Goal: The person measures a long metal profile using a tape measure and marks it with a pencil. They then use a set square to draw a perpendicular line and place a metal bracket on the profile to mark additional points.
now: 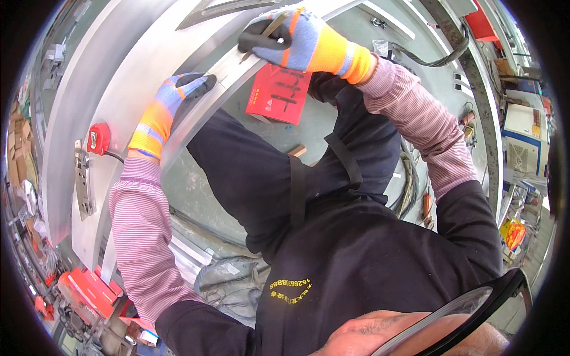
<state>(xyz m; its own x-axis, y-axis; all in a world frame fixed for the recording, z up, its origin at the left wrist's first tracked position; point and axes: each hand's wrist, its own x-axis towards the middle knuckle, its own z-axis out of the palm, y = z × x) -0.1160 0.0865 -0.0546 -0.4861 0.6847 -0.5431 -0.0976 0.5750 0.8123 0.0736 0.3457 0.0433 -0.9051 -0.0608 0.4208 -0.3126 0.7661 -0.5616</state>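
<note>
Right hand [291,40] at 12 o'clock is clamped on a thin stick [275,24] over the pale bar [228,75], left hand [177,95] at 10 on its edge, grip unclear; marking looks underway, remainder unreadable.

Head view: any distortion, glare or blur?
Head view: black corners frame a round picture, and the pale beam appears bent; head view: the white panel is bright, nearly washed out; head view: cardboard near the left rim looks smeared, the red box crisper.
</note>
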